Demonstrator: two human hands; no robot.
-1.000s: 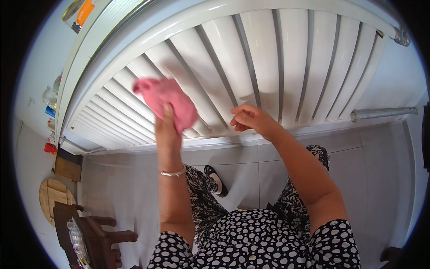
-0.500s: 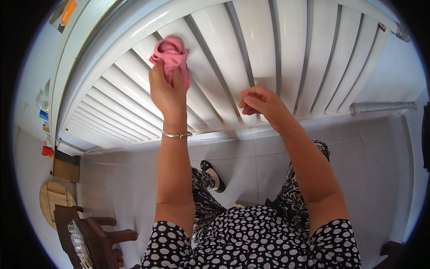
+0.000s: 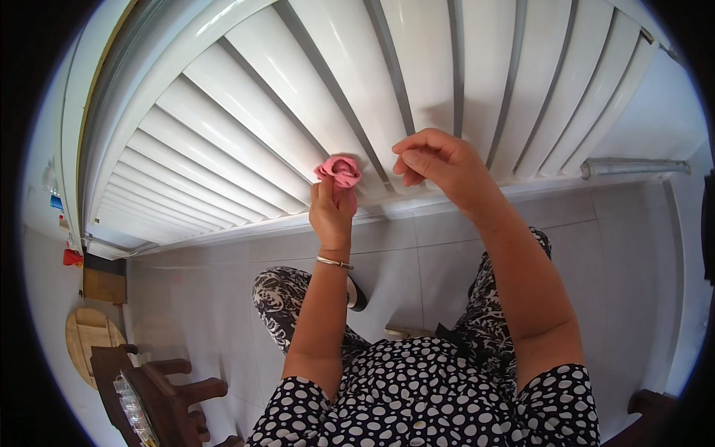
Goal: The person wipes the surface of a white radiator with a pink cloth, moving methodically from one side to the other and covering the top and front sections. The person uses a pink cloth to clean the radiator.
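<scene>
My left hand (image 3: 331, 218), with a bangle (image 3: 334, 262) round its wrist, grips a crumpled pink cloth (image 3: 340, 170). The cloth rests against the lower part of a white radiator (image 3: 488, 82) made of many upright slats. To the right, my right hand (image 3: 434, 162) hovers in front of the slats with its fingers loosely bent and nothing in them. A gap separates the two hands, and a shadow of the right hand falls on the radiator above it.
A pale pipe (image 3: 637, 169) leaves the radiator at lower right. Grey floor tiles (image 3: 387, 238) lie below, with my legs spread over them. At left stand a dark wooden chair (image 3: 160, 387) bearing clear plastic packaging, and a round wooden board (image 3: 93, 339) leaning on the wall.
My left hand has drawn the pink cloth down and to the right, from higher on the slats to near their lower end. My right hand has hardly moved. My left knee has swung outward.
</scene>
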